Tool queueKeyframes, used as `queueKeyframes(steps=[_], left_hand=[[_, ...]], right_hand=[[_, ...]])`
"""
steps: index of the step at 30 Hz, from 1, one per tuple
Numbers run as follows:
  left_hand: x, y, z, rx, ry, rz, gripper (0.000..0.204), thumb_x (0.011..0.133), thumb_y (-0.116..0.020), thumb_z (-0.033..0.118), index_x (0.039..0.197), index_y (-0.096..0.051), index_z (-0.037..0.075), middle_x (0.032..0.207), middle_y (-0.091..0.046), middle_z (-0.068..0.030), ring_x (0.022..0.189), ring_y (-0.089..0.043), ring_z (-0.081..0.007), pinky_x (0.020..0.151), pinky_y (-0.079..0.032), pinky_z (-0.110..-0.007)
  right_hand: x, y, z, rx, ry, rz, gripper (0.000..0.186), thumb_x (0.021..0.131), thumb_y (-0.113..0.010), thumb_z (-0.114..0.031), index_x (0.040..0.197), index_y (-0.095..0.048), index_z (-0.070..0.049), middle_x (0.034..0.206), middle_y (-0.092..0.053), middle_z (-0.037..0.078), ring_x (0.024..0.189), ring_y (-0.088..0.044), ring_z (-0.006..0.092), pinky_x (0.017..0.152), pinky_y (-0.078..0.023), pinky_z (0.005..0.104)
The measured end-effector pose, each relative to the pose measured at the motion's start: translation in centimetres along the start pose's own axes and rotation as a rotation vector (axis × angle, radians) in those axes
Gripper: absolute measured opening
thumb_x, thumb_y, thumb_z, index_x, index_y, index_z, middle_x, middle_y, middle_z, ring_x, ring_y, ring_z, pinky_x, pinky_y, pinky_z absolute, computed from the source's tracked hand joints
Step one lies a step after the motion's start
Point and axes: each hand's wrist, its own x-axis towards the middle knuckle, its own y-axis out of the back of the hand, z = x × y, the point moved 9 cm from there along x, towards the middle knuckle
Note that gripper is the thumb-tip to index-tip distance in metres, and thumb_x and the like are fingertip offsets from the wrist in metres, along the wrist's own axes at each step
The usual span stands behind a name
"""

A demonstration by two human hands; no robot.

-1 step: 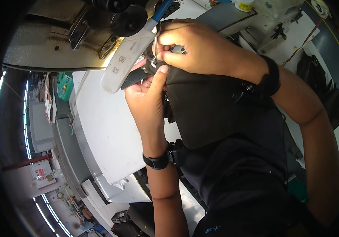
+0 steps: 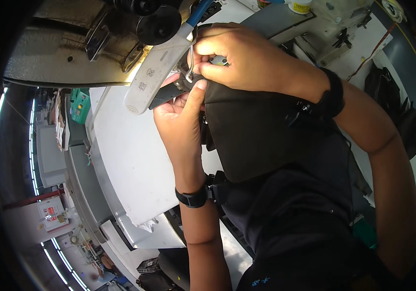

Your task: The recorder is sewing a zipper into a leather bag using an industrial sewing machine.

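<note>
A dark brown, smooth panel (image 2: 261, 126) hangs from my hands toward my lap, like part of a bag. My left hand (image 2: 181, 114) pinches its upper left edge between thumb and fingers. Close above that thumb, my right hand (image 2: 237, 56) is bent inward with thumb and fingertips together; what they pinch is too small to tell. A thin curved metal piece (image 2: 190, 63) runs down beside the right fingertips. Just left of both hands is a pale machine arm (image 2: 152, 75) with small printed symbols. A dark strip (image 2: 165, 95) shows beneath it, near my left fingers.
A large machine head (image 2: 67, 53) with black knobs fills the upper left. The white tabletop (image 2: 130, 155) lies left of my left forearm. Another pale machine (image 2: 334, 34) stands at the upper right, by a yellow-labelled container (image 2: 300, 6). A dark bag (image 2: 397, 106) lies right.
</note>
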Motion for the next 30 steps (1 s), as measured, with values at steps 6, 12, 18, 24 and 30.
queueKeyframes(steps=[6, 12, 18, 24, 30], left_hand=[[0.1, -0.5, 0.4, 0.022, -0.058, -0.021, 0.053, 0.093, -0.077, 0.001, 0.136, -0.047, -0.006, 0.109, -0.066, -0.0083, 0.087, -0.060, -0.0080, 0.073, -0.047, -0.022], [0.7, 0.2, 0.2, 0.032, -0.075, -0.057, 0.053, 0.093, -0.078, 0.001, 0.136, -0.047, -0.006, 0.108, -0.067, -0.0072, 0.089, -0.060, -0.0084, 0.076, -0.046, -0.023], [0.7, 0.3, 0.0, 0.003, -0.086, -0.074, 0.046, 0.093, -0.077, 0.000, 0.132, -0.053, -0.006, 0.112, -0.068, -0.0085, 0.095, -0.063, -0.0101, 0.081, -0.048, -0.023], [0.7, 0.1, 0.0, -0.040, -0.075, -0.071, 0.045, 0.093, -0.076, -0.001, 0.132, -0.053, -0.005, 0.115, -0.069, -0.0094, 0.100, -0.065, -0.0120, 0.086, -0.050, -0.024], [1.2, 0.8, -0.2, -0.103, -0.070, -0.039, 0.048, 0.090, -0.078, -0.005, 0.130, -0.053, -0.002, 0.111, -0.068, -0.0115, 0.088, -0.065, -0.0125, 0.076, -0.054, -0.028]], right_hand=[[0.0, 0.0, 0.3, -0.031, -0.044, -0.025, 0.014, 0.087, -0.066, -0.017, 0.081, -0.066, -0.004, 0.079, -0.068, 0.013, 0.080, -0.067, 0.0352, 0.075, -0.052, 0.0465], [0.0, -0.1, 0.3, -0.064, -0.061, -0.015, 0.016, 0.089, -0.066, -0.018, 0.081, -0.067, -0.004, 0.080, -0.068, 0.013, 0.081, -0.067, 0.0358, 0.076, -0.052, 0.0472], [-0.1, 0.0, 0.3, -0.051, -0.040, 0.028, 0.014, 0.088, -0.066, -0.017, 0.083, -0.070, -0.005, 0.080, -0.069, 0.011, 0.082, -0.067, 0.0346, 0.077, -0.052, 0.0465], [0.0, 0.0, 0.1, -0.074, -0.031, 0.034, 0.012, 0.085, -0.066, -0.016, 0.083, -0.071, -0.006, 0.081, -0.070, 0.010, 0.082, -0.068, 0.0325, 0.076, -0.053, 0.0453], [0.3, -0.1, 0.4, -0.036, -0.120, -0.002, 0.013, 0.085, -0.065, -0.018, 0.083, -0.071, -0.007, 0.078, -0.070, 0.010, 0.081, -0.069, 0.0319, 0.075, -0.053, 0.0446]])
